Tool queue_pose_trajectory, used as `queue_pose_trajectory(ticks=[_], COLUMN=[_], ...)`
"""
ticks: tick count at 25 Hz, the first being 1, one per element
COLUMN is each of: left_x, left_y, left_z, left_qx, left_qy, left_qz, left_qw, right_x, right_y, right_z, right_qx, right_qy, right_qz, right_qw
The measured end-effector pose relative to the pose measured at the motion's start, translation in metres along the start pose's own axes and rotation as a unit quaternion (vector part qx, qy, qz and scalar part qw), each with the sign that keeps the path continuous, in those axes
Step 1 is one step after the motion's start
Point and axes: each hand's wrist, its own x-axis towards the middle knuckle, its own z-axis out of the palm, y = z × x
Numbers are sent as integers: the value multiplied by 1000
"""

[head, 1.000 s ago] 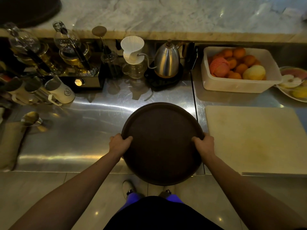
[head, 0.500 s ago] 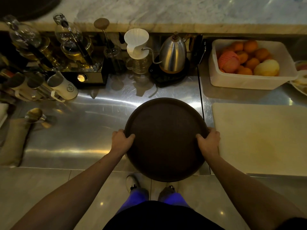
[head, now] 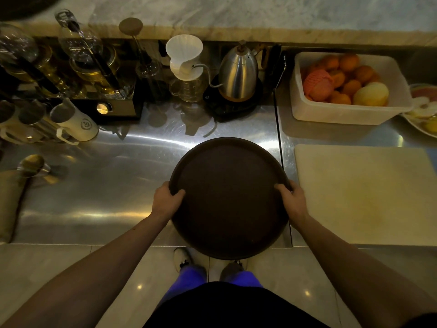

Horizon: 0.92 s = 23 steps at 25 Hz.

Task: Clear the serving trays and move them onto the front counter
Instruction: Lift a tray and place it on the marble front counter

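Both hands grip a round, dark, empty serving tray point(head: 228, 197): left hand point(head: 166, 201) and right hand point(head: 292, 202) closed over opposite rims. It overhangs the near edge of a shiny steel tabletop point(head: 106, 185). Right of the tray lies a pale cutting board point(head: 364, 192); beyond it, a kettle point(head: 238, 74) and a raised marble counter point(head: 260, 15). Pale floor tiles point(head: 59, 263) show beneath.

Café bar, back counter.
Steel worktop point(head: 99, 185); far row: gooseneck kettle point(head: 238, 76), pour-over dripper point(head: 185, 58), milk pitchers point(head: 73, 121); fruit tub point(head: 350, 112) far right; marble front counter point(head: 236, 13).
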Motion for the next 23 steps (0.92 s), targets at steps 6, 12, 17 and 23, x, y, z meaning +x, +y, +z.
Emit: queue_pose_trajectory(ticks=[6, 12, 17, 23], left_x=[-10, -33, -57, -82], left_y=[5, 24, 40, 34], left_z=[-7, -39, -88, -177], left_qx=[30, 19, -11, -74], left_qy=[30, 87, 151, 215], left_qz=[65, 132, 131, 125], left_qw=[997, 987, 980, 966], right_x=[-4, -8, -28, -77], right_y=[1, -32, -89, -166], right_z=[-6, -13, 1, 57], right_qx=[12, 0, 1, 41], right_qy=[-1, -37, -77, -120], right_qz=[-29, -75, -143, -194], right_qw=[999, 997, 987, 973])
